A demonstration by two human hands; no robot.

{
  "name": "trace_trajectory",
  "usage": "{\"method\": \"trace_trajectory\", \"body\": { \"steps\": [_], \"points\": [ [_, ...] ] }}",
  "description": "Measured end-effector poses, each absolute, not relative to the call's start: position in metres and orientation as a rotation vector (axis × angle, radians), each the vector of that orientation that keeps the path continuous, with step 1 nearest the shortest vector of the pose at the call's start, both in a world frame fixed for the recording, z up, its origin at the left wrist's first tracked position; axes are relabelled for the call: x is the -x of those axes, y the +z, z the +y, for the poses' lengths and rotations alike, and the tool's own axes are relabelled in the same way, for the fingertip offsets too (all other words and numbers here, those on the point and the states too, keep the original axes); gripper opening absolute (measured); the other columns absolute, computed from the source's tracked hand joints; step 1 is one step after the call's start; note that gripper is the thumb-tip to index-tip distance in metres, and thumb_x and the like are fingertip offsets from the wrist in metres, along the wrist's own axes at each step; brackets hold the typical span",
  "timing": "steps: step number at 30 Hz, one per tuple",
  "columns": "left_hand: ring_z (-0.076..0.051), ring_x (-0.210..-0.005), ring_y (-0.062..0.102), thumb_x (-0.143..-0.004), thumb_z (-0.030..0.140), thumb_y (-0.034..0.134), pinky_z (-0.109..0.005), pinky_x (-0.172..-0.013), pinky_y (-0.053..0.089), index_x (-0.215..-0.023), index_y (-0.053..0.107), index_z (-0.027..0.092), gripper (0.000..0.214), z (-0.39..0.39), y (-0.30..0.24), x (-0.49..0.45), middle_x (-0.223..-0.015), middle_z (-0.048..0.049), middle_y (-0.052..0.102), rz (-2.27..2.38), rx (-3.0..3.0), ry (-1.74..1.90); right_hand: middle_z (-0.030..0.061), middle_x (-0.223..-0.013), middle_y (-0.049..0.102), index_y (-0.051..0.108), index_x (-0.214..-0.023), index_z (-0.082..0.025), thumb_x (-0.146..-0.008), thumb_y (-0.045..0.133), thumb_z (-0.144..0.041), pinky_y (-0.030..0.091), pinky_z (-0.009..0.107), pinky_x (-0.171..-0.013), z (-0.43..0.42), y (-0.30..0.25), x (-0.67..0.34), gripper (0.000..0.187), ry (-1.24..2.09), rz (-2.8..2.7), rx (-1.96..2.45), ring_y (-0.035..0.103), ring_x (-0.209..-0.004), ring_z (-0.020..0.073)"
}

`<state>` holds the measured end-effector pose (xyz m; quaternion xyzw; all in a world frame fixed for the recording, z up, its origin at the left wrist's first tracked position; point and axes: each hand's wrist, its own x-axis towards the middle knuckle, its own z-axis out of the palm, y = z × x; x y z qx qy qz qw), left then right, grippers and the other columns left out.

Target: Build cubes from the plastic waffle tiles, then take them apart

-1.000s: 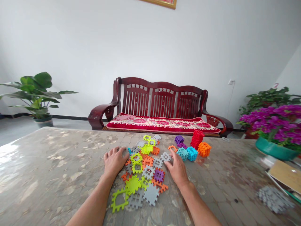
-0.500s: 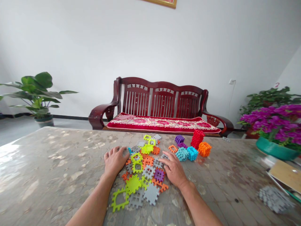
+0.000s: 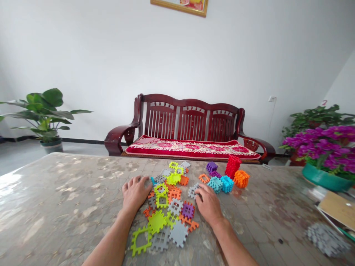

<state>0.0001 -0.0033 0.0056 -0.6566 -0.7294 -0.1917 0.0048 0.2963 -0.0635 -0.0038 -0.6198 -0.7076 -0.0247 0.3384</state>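
Observation:
Many flat interlocking plastic tiles lie in a loose pile across the middle of the table (image 3: 91,218). My left hand (image 3: 136,192) rests beside the pile's left edge, fingers apart, holding nothing. On the other side, my right hand (image 3: 208,203) has its thumb and fingers on a grey window-pattern tile (image 3: 193,190); part of that tile is hidden by the fingers. Nearby in the pile are a purple tile (image 3: 188,210), a light grey tile (image 3: 175,206), an orange tile (image 3: 174,193) and a solid lime-green tile (image 3: 157,222).
Sorted stacks stand at the back right: red (image 3: 233,166), orange (image 3: 241,178), blue (image 3: 227,184), teal (image 3: 215,184) and purple (image 3: 212,166). A grey stack (image 3: 327,239) lies at the right, near a flower pot (image 3: 327,178). Beyond the table is a wooden bench (image 3: 191,118).
My right hand has closed on the grey window-pattern tile, which has shifted right, out of the pile. My left hand has stayed almost in place. The view has tilted slightly up.

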Motion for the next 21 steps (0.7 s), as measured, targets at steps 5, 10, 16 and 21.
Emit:
{"method": "trace_trajectory", "body": {
  "steps": [5, 10, 16, 21],
  "points": [
    [-0.029, -0.122, 0.049, -0.085, 0.051, 0.047, -0.045, -0.105, 0.026, -0.122, 0.064, 0.033, 0.044, -0.002, 0.004, 0.000, -0.132, -0.0090, 0.058, -2.284, 2.050, -0.613, 0.0069, -0.115, 0.067, 0.069, -0.091, -0.023, -0.078, 0.056, -0.016, 0.045, 0.039, -0.100, -0.061, -0.008, -0.297, 0.020, -0.031, -1.796, 1.562, 0.058, -0.112, 0.0238],
    [-0.029, -0.123, 0.048, -0.085, 0.052, 0.048, -0.046, -0.105, 0.025, -0.123, 0.064, 0.033, 0.046, 0.000, 0.001, 0.001, -0.134, -0.0097, 0.057, -2.288, 2.050, -0.613, 0.0088, -0.121, 0.065, 0.063, -0.118, -0.021, -0.083, 0.052, -0.017, 0.043, 0.039, -0.101, -0.056, -0.013, -0.298, 0.037, -0.108, -1.823, 1.638, 0.057, -0.114, 0.0246],
    [-0.029, -0.124, 0.048, -0.085, 0.051, 0.047, -0.045, -0.105, 0.026, -0.124, 0.063, 0.033, 0.046, -0.001, 0.002, 0.001, -0.133, -0.0097, 0.057, -2.276, 2.053, -0.611, 0.0108, -0.121, 0.066, 0.064, -0.117, -0.021, -0.085, 0.054, -0.019, 0.041, 0.041, -0.099, -0.053, -0.013, -0.296, 0.033, -0.217, -1.842, 1.744, 0.057, -0.112, 0.0271],
    [-0.029, -0.124, 0.047, -0.085, 0.052, 0.047, -0.045, -0.105, 0.026, -0.123, 0.063, 0.033, 0.046, -0.001, 0.002, 0.001, -0.133, -0.0091, 0.058, -2.284, 2.054, -0.591, 0.0094, -0.111, 0.068, 0.063, -0.113, -0.022, -0.082, 0.059, -0.021, 0.044, 0.038, -0.093, -0.051, -0.013, -0.297, 0.032, -0.193, -1.823, 1.753, 0.060, -0.104, 0.0259]
  ]
}}
